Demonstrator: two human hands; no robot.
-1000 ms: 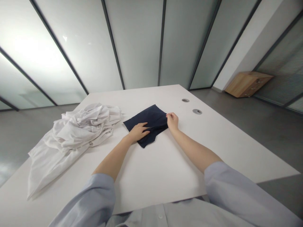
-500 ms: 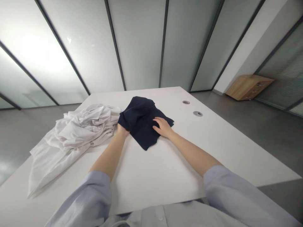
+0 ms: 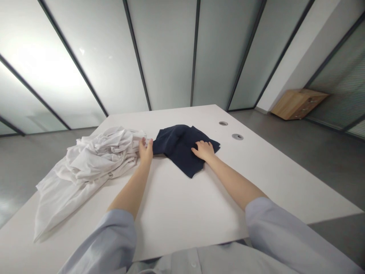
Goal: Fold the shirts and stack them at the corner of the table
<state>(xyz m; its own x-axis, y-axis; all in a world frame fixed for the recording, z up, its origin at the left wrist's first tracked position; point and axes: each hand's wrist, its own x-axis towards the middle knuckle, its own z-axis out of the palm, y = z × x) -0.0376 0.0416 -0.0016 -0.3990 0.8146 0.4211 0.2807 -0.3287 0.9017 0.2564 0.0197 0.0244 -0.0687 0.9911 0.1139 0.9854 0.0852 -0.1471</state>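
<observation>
A dark navy piece of cloth (image 3: 182, 146), loosely bunched with a fold across its middle, lies on the white table (image 3: 188, 217). On its right part rests my right hand (image 3: 203, 150), fingers spread and laid over the fabric. My left hand (image 3: 145, 152) is at the cloth's left end, thumb and fingers apart, between the navy fabric and a crumpled heap of white cloth (image 3: 99, 156). Whether its fingertips touch the white heap I cannot tell. The navy cloth's underside is hidden.
Two round cable holes, a far one (image 3: 223, 123) and a nearer one (image 3: 237, 136), are set in the table's right side. Frosted glass panels (image 3: 165, 57) stand behind the table. A wooden cabinet (image 3: 296, 104) is on the floor at the right.
My left hand has come out from under the navy cloth's left edge and opened. The navy cloth has shifted right and lies flatter; my right hand has moved slightly right with it.
</observation>
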